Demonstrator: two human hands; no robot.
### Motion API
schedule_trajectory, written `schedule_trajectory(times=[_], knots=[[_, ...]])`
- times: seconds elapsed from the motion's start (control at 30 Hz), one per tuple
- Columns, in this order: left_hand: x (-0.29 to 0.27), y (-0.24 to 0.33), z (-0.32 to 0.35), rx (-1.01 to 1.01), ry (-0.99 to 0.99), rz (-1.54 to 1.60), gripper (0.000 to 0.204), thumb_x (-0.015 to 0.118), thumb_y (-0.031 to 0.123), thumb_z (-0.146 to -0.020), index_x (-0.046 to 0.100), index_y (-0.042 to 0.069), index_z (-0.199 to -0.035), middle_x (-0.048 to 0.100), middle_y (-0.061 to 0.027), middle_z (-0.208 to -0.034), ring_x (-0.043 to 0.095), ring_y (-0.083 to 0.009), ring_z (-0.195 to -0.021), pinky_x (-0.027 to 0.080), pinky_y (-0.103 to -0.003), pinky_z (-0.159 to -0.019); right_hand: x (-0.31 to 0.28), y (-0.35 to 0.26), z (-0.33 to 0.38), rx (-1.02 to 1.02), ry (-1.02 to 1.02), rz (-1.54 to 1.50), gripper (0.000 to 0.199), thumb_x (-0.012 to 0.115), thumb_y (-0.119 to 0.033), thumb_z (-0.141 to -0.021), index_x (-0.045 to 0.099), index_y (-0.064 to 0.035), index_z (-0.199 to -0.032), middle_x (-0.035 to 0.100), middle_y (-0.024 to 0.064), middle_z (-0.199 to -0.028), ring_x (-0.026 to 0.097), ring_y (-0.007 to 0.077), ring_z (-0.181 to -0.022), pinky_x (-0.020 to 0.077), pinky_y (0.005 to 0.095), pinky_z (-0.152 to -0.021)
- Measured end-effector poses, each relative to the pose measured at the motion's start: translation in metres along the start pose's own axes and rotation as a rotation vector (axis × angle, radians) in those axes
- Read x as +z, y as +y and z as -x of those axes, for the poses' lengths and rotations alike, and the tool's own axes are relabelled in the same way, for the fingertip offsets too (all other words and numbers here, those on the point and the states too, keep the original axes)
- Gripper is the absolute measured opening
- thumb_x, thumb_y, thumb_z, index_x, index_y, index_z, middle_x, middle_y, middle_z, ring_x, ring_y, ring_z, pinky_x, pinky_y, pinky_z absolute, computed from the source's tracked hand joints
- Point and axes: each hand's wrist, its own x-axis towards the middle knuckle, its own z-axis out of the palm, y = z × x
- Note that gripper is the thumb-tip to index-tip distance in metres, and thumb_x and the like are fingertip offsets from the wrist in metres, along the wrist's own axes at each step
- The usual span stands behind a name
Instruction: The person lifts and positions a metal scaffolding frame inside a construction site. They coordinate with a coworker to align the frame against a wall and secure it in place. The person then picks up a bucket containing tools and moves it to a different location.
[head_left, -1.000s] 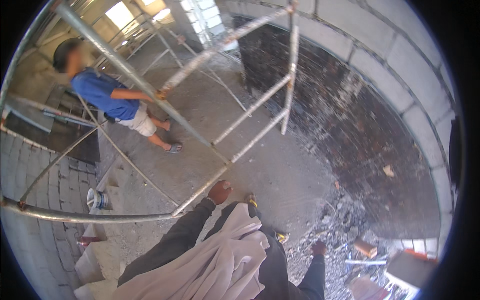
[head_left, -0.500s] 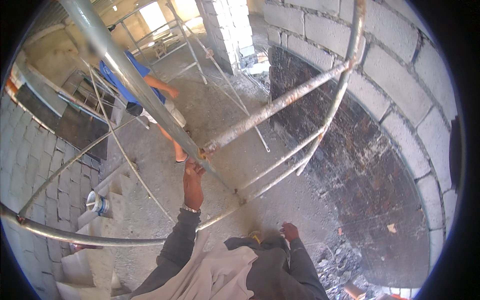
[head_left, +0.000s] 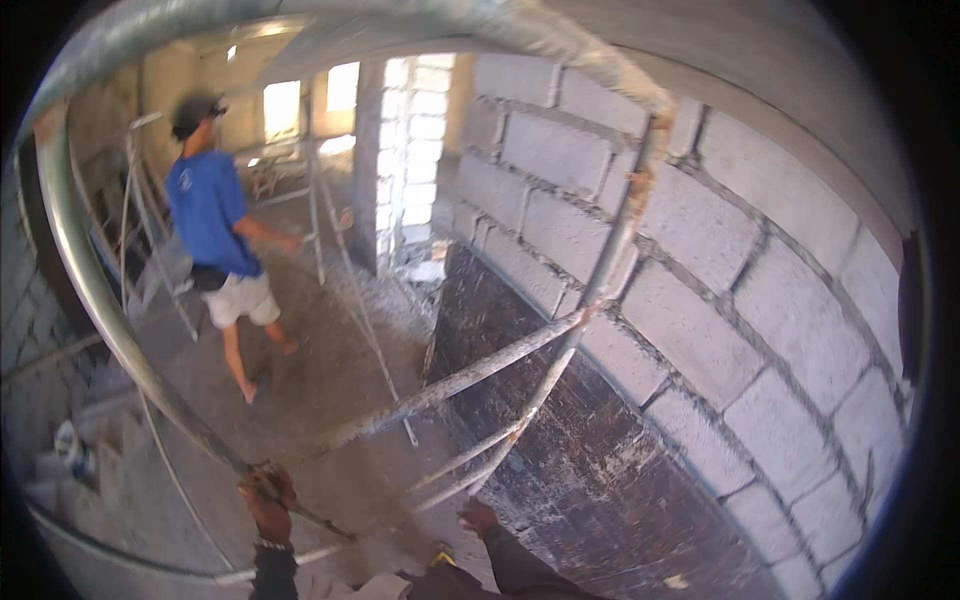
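A rusty metal scaffold frame (head_left: pixel 570 340) of welded tubes stands before me, with a crossbar and a curved brace on its right side. My left hand (head_left: pixel 268 505) is closed round the frame's left upright, below its long bare stretch. A bracelet circles that wrist. Low in the middle, my right hand (head_left: pixel 478 516) is close beneath the lower end of the frame's right-hand tube. Its fingers are small and blurred, so whether they touch the tube is unclear. Dark sleeves cover both forearms.
A person in a blue shirt (head_left: pixel 208 215) stands ahead on the left. A grey block wall (head_left: pixel 690 320) rises at right, with a dark stained board (head_left: pixel 600 470) leaning along it. Thin scaffold braces (head_left: pixel 365 310) stand farther back. A white bucket (head_left: pixel 70 445) sits at left.
My view has tilted up, bringing the frame's top and the person's upper body into sight. My left hand still grips the upright. My right hand has come up near the frame's right-hand tube.
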Motion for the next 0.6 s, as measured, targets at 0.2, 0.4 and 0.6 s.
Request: schedule_trajectory(times=[0.2,0.4,0.6], knots=[[-0.019,-0.012,0.014,0.044,0.233,-0.052,0.076,0.026,0.083,-0.081,0.052,0.012,-0.080,0.042,0.0005,-0.049,0.034,-0.0101,-0.037,0.025,-0.025,-0.036,-0.040,-0.051,-0.014,0.230,0.034,-0.258,0.077,0.033,-0.070,-0.090,0.045,-0.0046,-0.130,0.063,0.0108,-0.103,0.061,0.0213,-0.089,0.0483,0.0429,-0.077],[0.021,-0.005,0.009,0.176,0.304,-0.080,0.078,0.020,0.083,-0.082,0.050,0.011,-0.074,0.036,0.0023,-0.046,0.029,-0.0081,-0.036,0.021,-0.024,-0.035,-0.075,-0.081,-0.043,0.142,0.099,-0.404,0.071,0.031,-0.067,-0.092,0.042,-0.0110,-0.134,0.060,0.0109,-0.110,0.060,0.0225,-0.088,0.0498,0.0440,-0.073],[0.034,0.019,0.011,0.180,0.213,-0.130,0.083,0.024,0.083,-0.082,0.051,0.005,-0.071,0.034,0.0021,-0.045,0.029,-0.0075,-0.034,0.021,-0.022,-0.032,-0.068,-0.071,-0.073,0.164,0.076,-0.504,0.076,0.034,-0.065,-0.092,0.034,-0.0070,-0.140,0.055,0.0160,-0.122,0.060,0.0239,-0.093,0.0509,0.0416,-0.073]])
